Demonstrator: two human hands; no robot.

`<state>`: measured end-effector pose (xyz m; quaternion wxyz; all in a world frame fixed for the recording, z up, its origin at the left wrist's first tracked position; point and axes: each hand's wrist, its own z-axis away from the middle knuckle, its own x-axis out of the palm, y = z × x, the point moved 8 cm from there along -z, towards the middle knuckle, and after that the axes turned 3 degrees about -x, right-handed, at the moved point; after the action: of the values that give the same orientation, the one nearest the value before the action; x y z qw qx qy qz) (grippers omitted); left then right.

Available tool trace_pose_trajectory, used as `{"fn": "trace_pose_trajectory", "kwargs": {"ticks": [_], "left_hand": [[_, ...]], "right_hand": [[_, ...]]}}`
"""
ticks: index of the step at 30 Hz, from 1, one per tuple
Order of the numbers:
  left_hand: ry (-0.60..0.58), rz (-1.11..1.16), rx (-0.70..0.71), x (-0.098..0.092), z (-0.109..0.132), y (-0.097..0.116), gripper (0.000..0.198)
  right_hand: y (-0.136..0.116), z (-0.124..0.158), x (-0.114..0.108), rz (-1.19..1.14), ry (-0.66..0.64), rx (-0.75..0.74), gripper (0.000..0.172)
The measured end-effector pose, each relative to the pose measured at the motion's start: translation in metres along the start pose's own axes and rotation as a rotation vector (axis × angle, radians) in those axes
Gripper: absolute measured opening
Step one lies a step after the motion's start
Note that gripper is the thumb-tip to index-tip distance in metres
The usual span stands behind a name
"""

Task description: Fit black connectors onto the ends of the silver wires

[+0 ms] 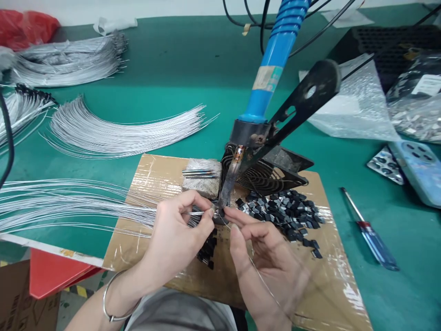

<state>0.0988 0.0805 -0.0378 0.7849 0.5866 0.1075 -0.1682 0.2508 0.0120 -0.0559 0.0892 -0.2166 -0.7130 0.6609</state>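
Observation:
Thumb and forefinger of my left hand (182, 230) are pinched on the end of a grey wire, beside a bundle of long grey wires (138, 212) that runs off to the left. My right hand (265, 266) holds a thin solder wire (263, 281) between thumb and fingers; it trails down across the palm. Both sets of fingertips nearly meet under the dark tip of a blue-handled soldering iron (228, 186), which points down from a stand. What lies right between the fingertips is too small to make out.
Small black connectors (292, 214) are heaped right of the iron on a cardboard sheet (330, 276), beside a black fan (272, 174). A screwdriver (374, 239) and a phone (418, 168) lie right. More wire bundles (120, 133) lie behind left.

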Motion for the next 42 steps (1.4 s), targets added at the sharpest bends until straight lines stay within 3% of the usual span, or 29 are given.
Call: {"fn": "trace_pose_trajectory", "kwargs": {"ticks": [32, 42], "left_hand": [[-0.009, 0.018, -0.017, 0.0004, -0.0001, 0.0017, 0.008], [0.004, -0.010, 0.020, -0.0001, -0.0014, 0.0026, 0.007]], "right_hand": [[-0.0024, -0.0011, -0.0016, -0.003, 0.019, -0.072, 0.013], [-0.0019, -0.0007, -0.0019, 0.004, 0.044, -0.033, 0.016]]}}
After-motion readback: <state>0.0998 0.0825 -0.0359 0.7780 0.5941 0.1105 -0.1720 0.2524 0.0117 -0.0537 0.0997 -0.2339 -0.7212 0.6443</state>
